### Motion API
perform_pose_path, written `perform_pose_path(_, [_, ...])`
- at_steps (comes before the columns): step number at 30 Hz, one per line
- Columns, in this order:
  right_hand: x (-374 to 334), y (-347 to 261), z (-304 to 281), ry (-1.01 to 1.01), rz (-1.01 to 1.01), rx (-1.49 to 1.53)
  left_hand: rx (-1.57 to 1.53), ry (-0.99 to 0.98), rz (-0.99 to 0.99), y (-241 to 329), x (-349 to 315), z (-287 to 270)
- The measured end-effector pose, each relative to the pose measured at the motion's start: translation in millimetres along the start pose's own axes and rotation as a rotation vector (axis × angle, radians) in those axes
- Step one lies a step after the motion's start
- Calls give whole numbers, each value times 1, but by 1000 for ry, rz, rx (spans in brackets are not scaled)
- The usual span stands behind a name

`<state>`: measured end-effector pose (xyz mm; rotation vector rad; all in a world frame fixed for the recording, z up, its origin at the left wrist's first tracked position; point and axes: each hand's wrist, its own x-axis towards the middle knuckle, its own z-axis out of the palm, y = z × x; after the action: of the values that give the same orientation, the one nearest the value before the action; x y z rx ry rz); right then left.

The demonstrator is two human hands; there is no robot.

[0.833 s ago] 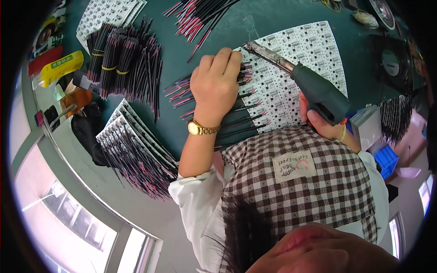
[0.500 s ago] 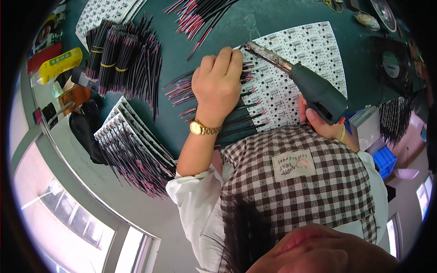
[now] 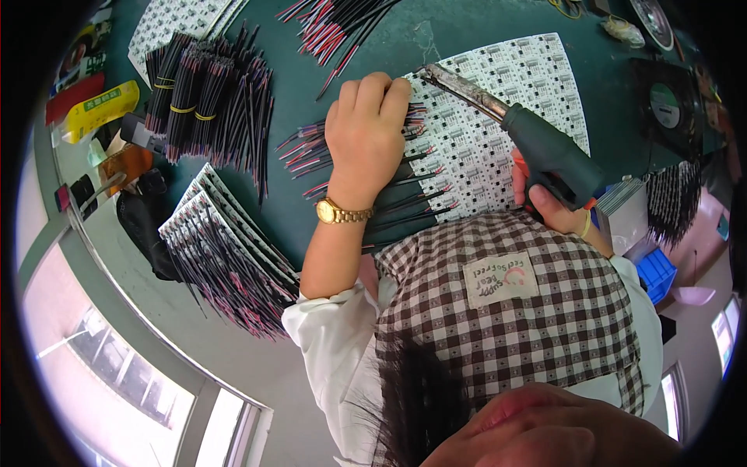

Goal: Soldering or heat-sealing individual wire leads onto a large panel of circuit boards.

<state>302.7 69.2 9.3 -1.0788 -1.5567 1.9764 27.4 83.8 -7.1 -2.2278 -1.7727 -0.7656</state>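
Note:
My right hand (image 3: 554,212) grips the handle of a dark green soldering gun (image 3: 554,152), whose red trigger shows beside the fingers. Its long metal nose points to the upper left, and the tip is close to the far left corner of a white circuit board panel (image 3: 513,101). At that same corner my left hand (image 3: 364,140) is closed, knuckles up; its fingertips and whatever they pinch are hidden. Thin black, red and white wires (image 3: 311,154) stick out from under this hand. More wires (image 3: 412,206) lie along the panel's left edge, their ends on the boards.
Banded bundles of black wires (image 3: 191,101) lie at the left, with loose red and black wires (image 3: 342,31) at the far side. Wired panels (image 3: 226,249) are stacked at the near left, other panels (image 3: 175,31) at the far left. A black fan-like device (image 3: 668,109) stands right.
My left hand has shifted slightly left and away from me. The soldering gun's body has moved a little right, and more of its red trigger shows; its tip stays near the panel's corner.

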Motion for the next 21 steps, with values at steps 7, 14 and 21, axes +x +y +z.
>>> perform_pose_path(7, [-1,5,-6,-33,-94,-88,-151,-73,83,-13,6,-2])
perform_pose_path(14, [1,4,-15,-61,6,-173,-163,-104,43,-3,12,-5])
perform_pose_path(21, [-4,-1,-13,-84,-116,128,-164,-79,50,0,13,-9])
